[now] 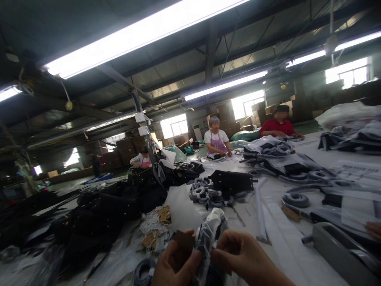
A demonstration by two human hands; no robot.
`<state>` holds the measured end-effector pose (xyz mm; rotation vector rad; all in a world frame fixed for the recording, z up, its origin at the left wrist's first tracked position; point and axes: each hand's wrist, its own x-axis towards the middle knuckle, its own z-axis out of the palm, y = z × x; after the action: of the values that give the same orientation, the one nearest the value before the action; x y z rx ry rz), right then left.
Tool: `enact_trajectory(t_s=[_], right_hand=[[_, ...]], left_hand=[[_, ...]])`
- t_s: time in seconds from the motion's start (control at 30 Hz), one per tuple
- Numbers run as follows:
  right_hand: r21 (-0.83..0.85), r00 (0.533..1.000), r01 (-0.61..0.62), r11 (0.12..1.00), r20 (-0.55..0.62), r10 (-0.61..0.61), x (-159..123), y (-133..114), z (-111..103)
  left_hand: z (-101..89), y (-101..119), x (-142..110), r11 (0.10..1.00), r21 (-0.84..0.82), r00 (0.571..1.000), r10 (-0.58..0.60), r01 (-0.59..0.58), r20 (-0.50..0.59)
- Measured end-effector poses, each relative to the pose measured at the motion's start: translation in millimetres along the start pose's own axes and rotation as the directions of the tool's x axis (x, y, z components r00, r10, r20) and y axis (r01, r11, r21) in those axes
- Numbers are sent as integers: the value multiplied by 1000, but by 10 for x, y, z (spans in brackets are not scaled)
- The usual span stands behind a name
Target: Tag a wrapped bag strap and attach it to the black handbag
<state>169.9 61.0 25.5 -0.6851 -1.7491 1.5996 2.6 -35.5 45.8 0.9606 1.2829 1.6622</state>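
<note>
At the bottom edge, both my hands grip one object. My left hand is closed, pinching a small brown card tag against a plastic-wrapped bundle. My right hand is closed on the same bundle from the right side. The bundle is dark inside clear, crinkled plastic and stands upright between my hands over the white table.
Black bags pile up on the left, loose card tags lie in front of them. Coiled grey straps, a black bag and a white tube lie mid-table. A grey machine sits bottom right. Three people work at the far end.
</note>
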Motion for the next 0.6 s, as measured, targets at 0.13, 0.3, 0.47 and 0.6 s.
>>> enact_trajectory(t_s=[0.13, 0.3, 0.47, 0.6], right_hand=[[134, 957, -156, 979, 268, 116, -6, -36, -39], [126, 988, -70, 990, 147, 51, 29, -24, -48], [146, 998, -57, 988, 12, 56, 56, 36, -25], [155, 997, -58, 986, 54, 50, 46, 25, -47]], left_hand=[[16, 8, -1, 1000, -11, 1000, 15, -15, -6], [42, 16, 9, 999, -32, 1000, 12, -12, -8], [25, -15, 28, 999, -47, 1000, -16, 17, 7], [47, 14, 19, 1000, -27, 1000, -16, 16, -18]])
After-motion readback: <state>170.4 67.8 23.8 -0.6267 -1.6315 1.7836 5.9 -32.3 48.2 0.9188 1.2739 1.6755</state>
